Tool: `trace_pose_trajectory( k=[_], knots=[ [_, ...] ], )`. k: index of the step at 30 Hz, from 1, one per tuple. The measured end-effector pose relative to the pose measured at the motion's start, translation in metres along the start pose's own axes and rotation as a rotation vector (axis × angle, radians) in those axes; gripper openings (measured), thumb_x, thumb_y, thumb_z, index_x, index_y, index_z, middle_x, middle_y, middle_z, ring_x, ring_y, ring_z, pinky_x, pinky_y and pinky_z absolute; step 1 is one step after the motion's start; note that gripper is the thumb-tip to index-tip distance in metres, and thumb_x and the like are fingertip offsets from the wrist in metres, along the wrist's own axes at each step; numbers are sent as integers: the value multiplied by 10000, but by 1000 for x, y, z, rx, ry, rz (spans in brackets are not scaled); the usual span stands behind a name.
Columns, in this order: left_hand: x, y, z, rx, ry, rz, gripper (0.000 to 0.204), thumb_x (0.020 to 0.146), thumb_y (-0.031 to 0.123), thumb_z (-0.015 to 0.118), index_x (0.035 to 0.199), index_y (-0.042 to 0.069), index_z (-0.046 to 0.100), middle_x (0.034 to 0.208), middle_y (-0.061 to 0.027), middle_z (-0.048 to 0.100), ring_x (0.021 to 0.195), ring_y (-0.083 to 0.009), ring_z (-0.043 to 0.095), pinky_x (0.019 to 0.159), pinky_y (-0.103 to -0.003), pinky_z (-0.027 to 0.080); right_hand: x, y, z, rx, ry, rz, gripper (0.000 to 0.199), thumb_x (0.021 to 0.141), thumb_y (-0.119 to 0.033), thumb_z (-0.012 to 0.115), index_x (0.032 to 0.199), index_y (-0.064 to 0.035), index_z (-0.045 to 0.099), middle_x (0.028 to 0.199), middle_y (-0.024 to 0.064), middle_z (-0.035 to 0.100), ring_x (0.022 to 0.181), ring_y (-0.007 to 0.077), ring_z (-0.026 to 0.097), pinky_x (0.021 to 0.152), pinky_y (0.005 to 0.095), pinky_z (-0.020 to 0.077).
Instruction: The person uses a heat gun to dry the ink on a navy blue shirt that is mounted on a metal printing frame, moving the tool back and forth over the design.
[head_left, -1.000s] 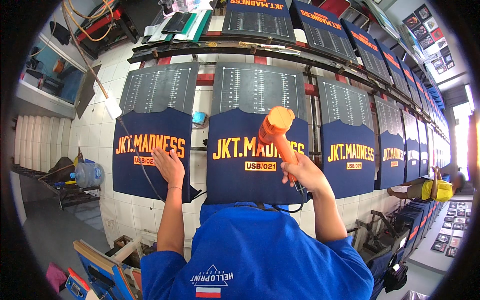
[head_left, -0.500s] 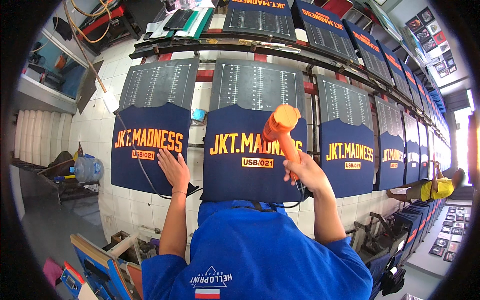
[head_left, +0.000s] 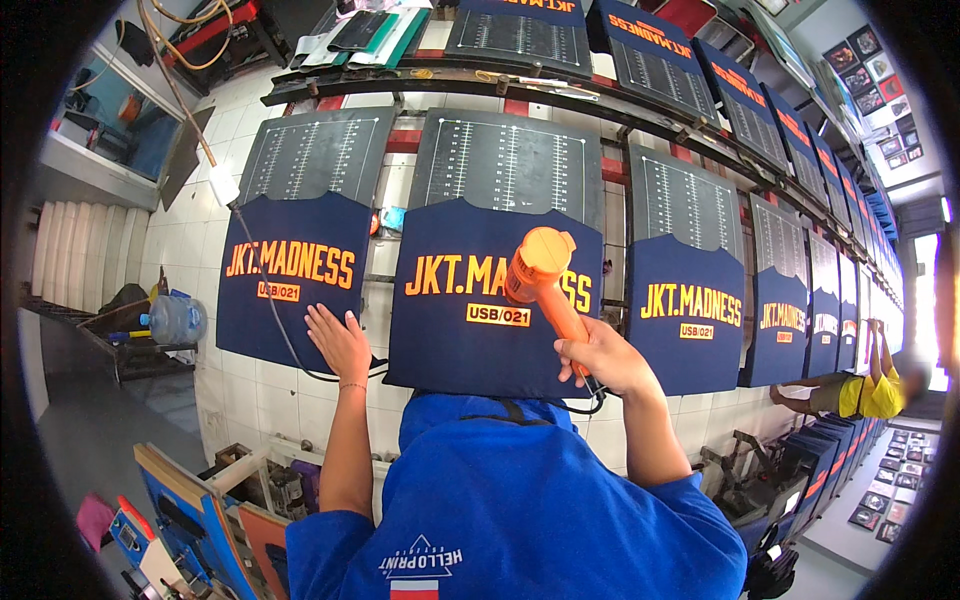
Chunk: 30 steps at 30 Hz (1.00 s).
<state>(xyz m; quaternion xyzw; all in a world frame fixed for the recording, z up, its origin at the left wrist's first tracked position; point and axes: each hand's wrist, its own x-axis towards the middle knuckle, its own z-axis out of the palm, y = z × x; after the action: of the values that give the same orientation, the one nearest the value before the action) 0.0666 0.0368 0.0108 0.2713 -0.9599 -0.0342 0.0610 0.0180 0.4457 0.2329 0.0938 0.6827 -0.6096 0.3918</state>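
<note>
My right hand [head_left: 605, 357] is wrapped round the handle of an orange hair dryer [head_left: 543, 250], held over the right part of the middle navy shirt [head_left: 430, 350]. That shirt lies flat on a dark board with white ruled marks and bears orange lettering, partly hidden by the dryer. My left hand [head_left: 338, 345], fingers out and palm down, is at the lower right corner of the left navy shirt [head_left: 250, 325], which has the same print. A dark cable [head_left: 281, 320] runs across that shirt and passes by my left hand.
More printed navy shirts [head_left: 685, 350] on boards continue rightward, and a second row stands beyond a dark rail [head_left: 450, 88]. A person in yellow [head_left: 878, 396] works far right. At left are a blue water jug [head_left: 178, 322] and a white cable connector [head_left: 224, 185]. Wooden frames [head_left: 190, 515] stand lower left.
The view has shifted slightly. The hair dryer has come a little nearer and left over the middle shirt. My left hand has slid nearer, toward the left shirt's lower edge.
</note>
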Motion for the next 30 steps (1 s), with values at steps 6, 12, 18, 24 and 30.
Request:
trace_pose_trajectory(
  k=[6,12,18,24,30],
  knots=[
    [-6,2,1,17,13,-17,653,1056,355,413,1523,-79,273,1607,-266,243,1499,-417,217,1223,-510,187,-1,0,-9,-51,24,-28,254,941,-203,652,1025,12,545,761,37,601,640,135,653,515,241,490],
    [-9,6,-1,19,21,-21,636,1059,348,409,1517,-78,294,1596,-267,268,1489,-416,243,1220,-514,203,24,-6,-20,-54,-6,-58,251,945,-200,638,1073,-8,541,760,30,598,663,129,653,520,247,492],
    [-8,10,-2,13,56,-41,623,1058,357,415,1506,-68,327,1587,-240,309,1482,-395,274,1217,-500,224,37,-13,-27,-25,20,-142,263,960,-256,640,1008,-18,539,747,29,583,653,125,639,512,248,482],
    [-7,10,-1,43,76,-33,618,1058,366,417,1498,-61,347,1579,-233,331,1472,-390,297,1212,-497,241,33,-13,-33,-62,38,-109,246,954,-216,619,1064,-12,537,755,30,592,660,133,651,523,252,495],
    [-6,15,-3,69,77,-51,630,1054,388,420,1493,-59,358,1574,-224,344,1464,-393,313,1206,-504,252,17,-2,-34,-45,-17,-56,250,950,-208,634,1068,-11,536,767,32,596,649,140,657,515,251,498]
  ],
)
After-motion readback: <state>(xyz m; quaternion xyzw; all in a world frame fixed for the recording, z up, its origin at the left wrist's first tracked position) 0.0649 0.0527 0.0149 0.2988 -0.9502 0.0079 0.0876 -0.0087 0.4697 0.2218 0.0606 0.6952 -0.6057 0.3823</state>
